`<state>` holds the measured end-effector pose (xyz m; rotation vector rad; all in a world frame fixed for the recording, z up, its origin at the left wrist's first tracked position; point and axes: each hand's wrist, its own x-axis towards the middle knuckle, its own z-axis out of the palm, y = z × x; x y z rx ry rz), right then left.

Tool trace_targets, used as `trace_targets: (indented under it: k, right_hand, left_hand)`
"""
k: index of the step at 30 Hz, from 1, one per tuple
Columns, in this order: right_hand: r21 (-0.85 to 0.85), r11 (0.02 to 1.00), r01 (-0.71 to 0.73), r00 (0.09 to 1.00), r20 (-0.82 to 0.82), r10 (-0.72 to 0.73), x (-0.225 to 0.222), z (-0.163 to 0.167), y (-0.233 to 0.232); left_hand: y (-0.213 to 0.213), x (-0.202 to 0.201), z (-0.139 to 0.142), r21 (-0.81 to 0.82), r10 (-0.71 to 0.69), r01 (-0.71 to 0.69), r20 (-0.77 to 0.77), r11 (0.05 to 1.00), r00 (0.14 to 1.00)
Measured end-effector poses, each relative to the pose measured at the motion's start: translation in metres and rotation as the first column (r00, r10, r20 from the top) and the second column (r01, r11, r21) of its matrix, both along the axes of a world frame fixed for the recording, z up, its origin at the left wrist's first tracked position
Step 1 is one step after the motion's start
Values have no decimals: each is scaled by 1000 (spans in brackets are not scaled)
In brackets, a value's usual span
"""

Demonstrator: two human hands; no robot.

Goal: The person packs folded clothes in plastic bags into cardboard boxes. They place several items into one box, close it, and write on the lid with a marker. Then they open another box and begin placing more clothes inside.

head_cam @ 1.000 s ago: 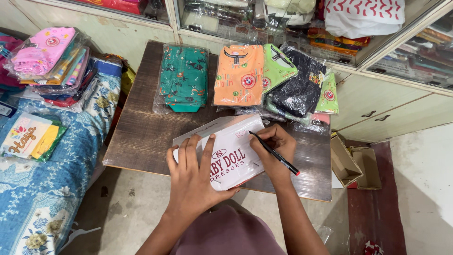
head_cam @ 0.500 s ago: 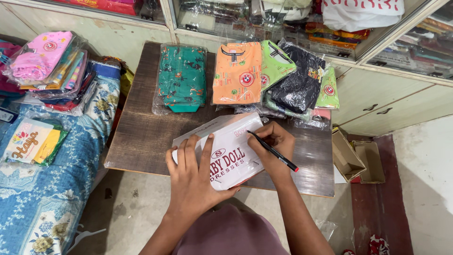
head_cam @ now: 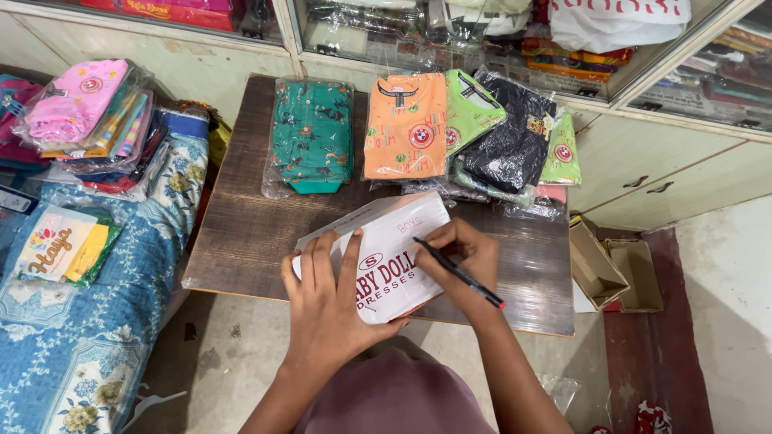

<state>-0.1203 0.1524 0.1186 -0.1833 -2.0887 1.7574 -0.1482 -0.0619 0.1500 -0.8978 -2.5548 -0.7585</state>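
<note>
The brown tabletop (head_cam: 241, 241) has a white box (head_cam: 386, 257) lying near its front edge, with bagged clothes in a row behind it: a green pack (head_cam: 312, 137), an orange pack (head_cam: 406, 124) and a dark pack (head_cam: 511, 137). The left hand (head_cam: 326, 301) lies flat and spread open on the box, and the right hand (head_cam: 466, 257) is closed around a black pen (head_cam: 460, 273) whose tip touches the lid. I think the box could slide off the edge if the flat hand lets up, and the pen could smear the pink writing.

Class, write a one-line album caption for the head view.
Left hand steadies a white box while the right hand writes on it with a pen.
</note>
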Motion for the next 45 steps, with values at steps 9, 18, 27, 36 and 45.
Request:
trace_targets:
  k: [9, 18, 27, 36, 45]
  right_hand:
    - [254, 967, 14, 996, 86, -37, -2, 5, -4]
    - [-209, 937, 279, 953, -62, -298, -9, -10, 19]
    - [-231, 938, 258, 943, 270, -193, 18, -32, 14]
    - [-564, 823, 61, 971, 223, 80, -8, -69, 29]
    - [-673, 714, 193, 978, 187, -89, -5, -175, 120]
  left_hand:
    - [1, -2, 1, 4, 2, -2, 25, 1000, 1000]
    - [-1, -10, 3, -14, -11, 12, 57, 1000, 998]
    - [-14, -33, 15, -155, -79, 103, 154, 983, 985]
    - [8, 0, 15, -204, 53, -61, -44, 977, 998]
    - [88, 47, -37, -333, -239, 327, 279, 884, 930]
